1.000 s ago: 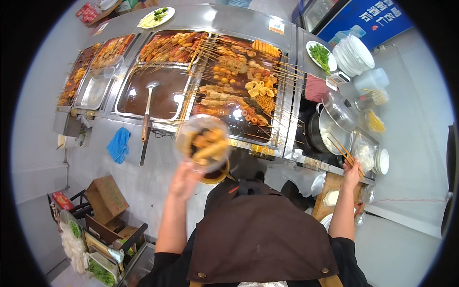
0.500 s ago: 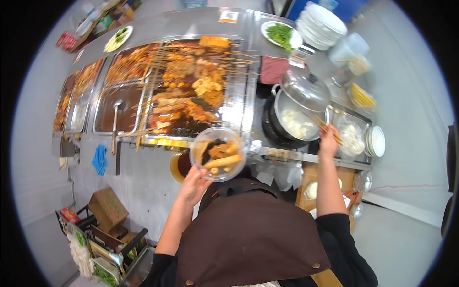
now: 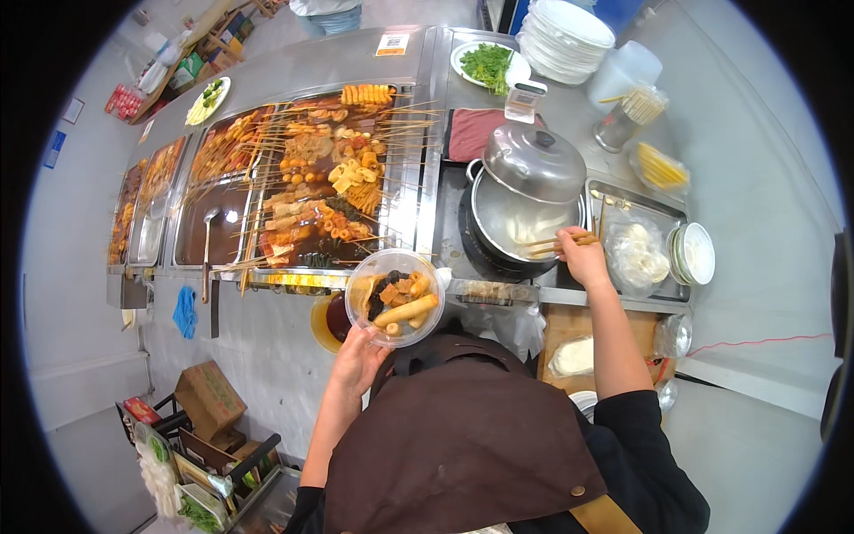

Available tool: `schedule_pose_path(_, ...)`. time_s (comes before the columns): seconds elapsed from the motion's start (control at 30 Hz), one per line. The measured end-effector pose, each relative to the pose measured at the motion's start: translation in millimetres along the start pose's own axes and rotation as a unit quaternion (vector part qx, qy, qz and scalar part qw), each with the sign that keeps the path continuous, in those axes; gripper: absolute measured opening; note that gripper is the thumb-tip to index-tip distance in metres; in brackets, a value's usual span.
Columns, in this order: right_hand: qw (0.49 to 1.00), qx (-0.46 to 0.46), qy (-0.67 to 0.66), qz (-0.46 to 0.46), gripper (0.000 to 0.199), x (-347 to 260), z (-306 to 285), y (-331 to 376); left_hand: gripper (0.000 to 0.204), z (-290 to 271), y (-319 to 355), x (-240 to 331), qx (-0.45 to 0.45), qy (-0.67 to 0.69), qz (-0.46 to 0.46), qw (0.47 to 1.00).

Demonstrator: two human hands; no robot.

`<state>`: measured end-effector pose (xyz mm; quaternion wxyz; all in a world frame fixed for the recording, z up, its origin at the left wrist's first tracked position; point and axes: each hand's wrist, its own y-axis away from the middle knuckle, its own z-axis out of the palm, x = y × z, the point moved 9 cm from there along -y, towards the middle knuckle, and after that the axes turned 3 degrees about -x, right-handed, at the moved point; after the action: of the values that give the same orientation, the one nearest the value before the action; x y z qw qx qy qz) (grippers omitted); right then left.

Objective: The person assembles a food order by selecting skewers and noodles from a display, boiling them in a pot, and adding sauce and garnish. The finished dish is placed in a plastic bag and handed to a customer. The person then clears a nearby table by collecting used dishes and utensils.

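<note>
Chopsticks [image 3: 556,243] were pinched in my right hand [image 3: 584,260], tips over the open pot [image 3: 520,221]; my left hand [image 3: 360,360] cupped the clear bowl [image 3: 395,297] of cooked pieces below the skewer tray [image 3: 325,182]. I judged myself mid-serving: next called for a steady lift across to the bowl.

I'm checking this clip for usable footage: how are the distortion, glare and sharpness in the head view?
Head view: strong fisheye, the steel counter edges bow and a black ring frames the picture; bright glare on the pot lid and brown sauce tray; left hand with its clear bowl and right hand with skewers look sharp; the rim is softer.
</note>
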<state>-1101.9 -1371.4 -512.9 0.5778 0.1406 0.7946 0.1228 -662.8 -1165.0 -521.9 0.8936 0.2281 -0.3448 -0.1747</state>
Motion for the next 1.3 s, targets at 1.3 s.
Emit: schedule_pose_path(1.3,0.991,0.108,0.026,-0.078,0.029,6.8,-32.4,15.5,0.047,23.5,-15.1,-16.1,0.001,-0.026,0.010,1.000)
